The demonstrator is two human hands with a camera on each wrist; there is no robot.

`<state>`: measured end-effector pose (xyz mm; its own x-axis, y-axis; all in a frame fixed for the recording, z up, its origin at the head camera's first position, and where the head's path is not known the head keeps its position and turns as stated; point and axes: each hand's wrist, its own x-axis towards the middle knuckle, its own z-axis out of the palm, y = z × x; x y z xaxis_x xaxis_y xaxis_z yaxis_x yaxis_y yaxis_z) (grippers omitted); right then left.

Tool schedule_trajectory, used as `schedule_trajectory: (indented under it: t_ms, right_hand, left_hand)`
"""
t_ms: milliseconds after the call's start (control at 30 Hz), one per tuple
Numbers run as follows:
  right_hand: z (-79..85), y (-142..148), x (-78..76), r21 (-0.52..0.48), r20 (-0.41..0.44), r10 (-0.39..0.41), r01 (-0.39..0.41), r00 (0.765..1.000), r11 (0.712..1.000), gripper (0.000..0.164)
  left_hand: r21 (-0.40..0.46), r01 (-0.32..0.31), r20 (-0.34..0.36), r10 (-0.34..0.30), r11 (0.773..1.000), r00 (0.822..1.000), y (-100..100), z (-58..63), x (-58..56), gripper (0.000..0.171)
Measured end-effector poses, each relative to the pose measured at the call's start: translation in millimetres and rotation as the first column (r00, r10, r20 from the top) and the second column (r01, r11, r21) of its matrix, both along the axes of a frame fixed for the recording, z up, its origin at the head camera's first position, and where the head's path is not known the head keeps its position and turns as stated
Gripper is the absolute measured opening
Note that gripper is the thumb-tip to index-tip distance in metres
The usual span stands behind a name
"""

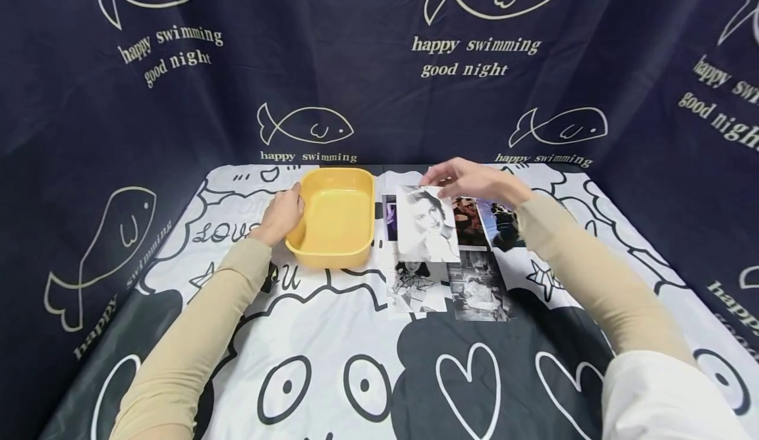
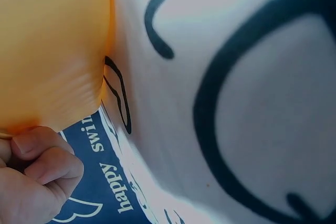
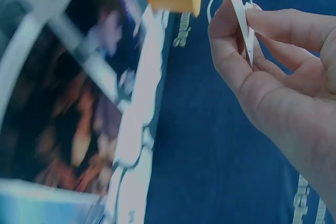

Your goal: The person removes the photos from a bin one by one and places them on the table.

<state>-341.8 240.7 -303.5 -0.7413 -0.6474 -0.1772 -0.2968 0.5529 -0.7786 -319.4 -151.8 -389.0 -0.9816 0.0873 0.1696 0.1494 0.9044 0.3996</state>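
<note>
A yellow plastic basin (image 1: pixel 332 259) stands on the left half of the table, nothing inside it. My left hand (image 1: pixel 284 215) grips its left rim; the left wrist view shows curled fingers (image 2: pixel 44 153) at the basin's edge. Between thumb and fingers, my right hand (image 1: pixel 471 180) pinches the top edge of a black-and-white portrait photo (image 1: pixel 428 226), raised upright above the other pictures. From the right wrist side, that photo (image 3: pixel 242 19) appears nearly edge-on. Below it lie two black-and-white photos, a drawing-like one (image 1: pixel 417 292) and a darker one (image 1: pixel 479 288).
Colour photos lie behind: a purple one (image 1: pixel 391 219) partly covered, a reddish-brown one (image 1: pixel 470 222), and a blue one (image 1: pixel 498 222) under my right wrist. The table cloth (image 1: pixel 320 361) has cartoon prints. Dark blue curtains (image 1: pixel 379 64) with fish drawings enclose the back and sides.
</note>
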Motion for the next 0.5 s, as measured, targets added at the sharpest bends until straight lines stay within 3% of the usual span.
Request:
schedule_trajectory:
  t_ms: [500]
  right_hand:
    - [-29.7, 143, 46.0, -0.014, 0.193, -0.067, 0.071, 0.979, 0.997, 0.043]
  left_hand:
    - [0.016, 0.025, -0.038, -0.024, 1.000, 0.999, 0, 0.6, 0.6, 0.034]
